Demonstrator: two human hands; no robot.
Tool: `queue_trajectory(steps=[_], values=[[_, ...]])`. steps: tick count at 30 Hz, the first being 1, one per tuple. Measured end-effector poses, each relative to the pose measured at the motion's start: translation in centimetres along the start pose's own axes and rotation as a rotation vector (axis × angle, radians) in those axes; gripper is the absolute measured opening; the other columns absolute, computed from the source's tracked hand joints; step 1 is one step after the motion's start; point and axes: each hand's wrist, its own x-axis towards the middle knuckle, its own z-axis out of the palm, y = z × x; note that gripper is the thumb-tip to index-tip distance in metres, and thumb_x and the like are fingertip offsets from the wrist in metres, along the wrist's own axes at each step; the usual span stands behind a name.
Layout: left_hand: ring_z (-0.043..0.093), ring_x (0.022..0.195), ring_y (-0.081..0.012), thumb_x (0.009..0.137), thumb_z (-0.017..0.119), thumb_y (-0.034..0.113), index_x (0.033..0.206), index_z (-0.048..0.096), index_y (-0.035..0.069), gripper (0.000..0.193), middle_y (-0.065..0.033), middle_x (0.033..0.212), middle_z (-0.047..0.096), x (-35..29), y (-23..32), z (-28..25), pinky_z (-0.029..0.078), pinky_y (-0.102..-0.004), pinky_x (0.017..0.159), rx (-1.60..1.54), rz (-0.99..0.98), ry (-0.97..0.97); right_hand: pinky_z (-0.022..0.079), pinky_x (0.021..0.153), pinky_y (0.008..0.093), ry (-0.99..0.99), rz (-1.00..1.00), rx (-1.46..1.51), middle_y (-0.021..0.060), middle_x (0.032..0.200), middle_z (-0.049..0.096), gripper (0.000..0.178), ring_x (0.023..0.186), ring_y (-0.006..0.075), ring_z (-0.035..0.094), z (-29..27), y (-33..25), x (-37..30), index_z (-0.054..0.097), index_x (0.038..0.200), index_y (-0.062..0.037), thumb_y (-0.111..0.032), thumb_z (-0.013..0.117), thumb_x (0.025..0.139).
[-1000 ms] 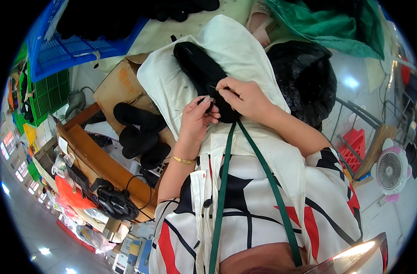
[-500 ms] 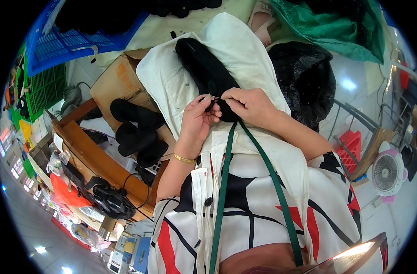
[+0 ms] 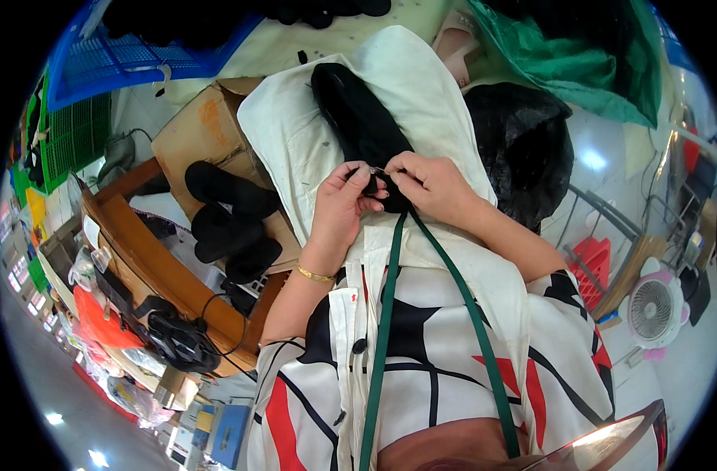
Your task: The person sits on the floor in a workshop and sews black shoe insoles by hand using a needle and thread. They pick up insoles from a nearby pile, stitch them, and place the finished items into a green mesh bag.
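A black fabric shoe (image 3: 362,114) lies lengthwise on the white cloth (image 3: 429,94) over my lap, its near end by my hands. Thumb and fingers of my left hand (image 3: 341,200) are closed on a black edge of the shoe. Close beside it, my right hand (image 3: 429,184) pinches a thin, shiny, needle-like thing (image 3: 378,169), too small to make out surely. The fingertips of both hands almost meet there. Two dark green straps (image 3: 386,314) run from beside the shoe up over my patterned top.
Several black shoes (image 3: 229,235) lie to the left by an open cardboard box (image 3: 201,129) and a wooden drawer (image 3: 166,267). A black plastic bag (image 3: 523,149) stands on the right, below a green sack (image 3: 578,63). Farther right are a red crate (image 3: 590,271) and a fan (image 3: 655,310).
My hands stay at the same end of the shoe and have shifted only slightly, both still pinching. The surroundings moved a little in the picture as my head turned.
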Motion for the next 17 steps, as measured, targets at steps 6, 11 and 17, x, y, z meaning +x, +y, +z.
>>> queue_trajectory(steps=[6, 11, 17], values=[[0.063, 0.067, -0.0119, 0.093, 0.066, 0.017, 0.104, 0.062, 0.002, 0.018, -0.0071, 0.082, 0.067, -0.12, -0.42, -0.31, 0.051, -0.0223, 0.058, 0.171, 0.057, -0.016, 0.046, 0.054, 0.0260, -0.167, 0.319, 0.251, 0.0035, 0.069, 0.061, 0.013, 0.060, 0.0083, 0.056, -0.63, -0.65, 0.25, 0.061, 0.095, -0.0021, -0.014, 0.058, 0.094], [0.060, 0.064, -0.0084, 0.093, 0.067, 0.016, 0.100, 0.064, 0.002, 0.016, -0.0046, 0.079, 0.066, -0.11, -0.28, -0.33, 0.049, -0.0201, 0.058, 0.232, 0.063, -0.015, 0.046, 0.054, 0.0218, -0.166, 0.403, 0.301, -0.0006, 0.068, 0.058, 0.015, 0.058, 0.0049, 0.054, -0.14, -0.82, 0.65, 0.060, 0.094, -0.0020, -0.016, 0.057, 0.097], [0.060, 0.063, -0.0070, 0.093, 0.066, 0.016, 0.098, 0.065, 0.003, 0.014, -0.0032, 0.077, 0.066, -0.03, 0.00, -0.75, 0.048, -0.0186, 0.057, 0.268, 0.061, -0.017, 0.045, 0.054, 0.0195, -0.173, 0.433, 0.278, -0.0016, 0.068, 0.057, 0.015, 0.059, 0.0033, 0.053, 0.17, -1.16, 1.02, 0.060, 0.096, -0.0044, -0.019, 0.057, 0.098]])
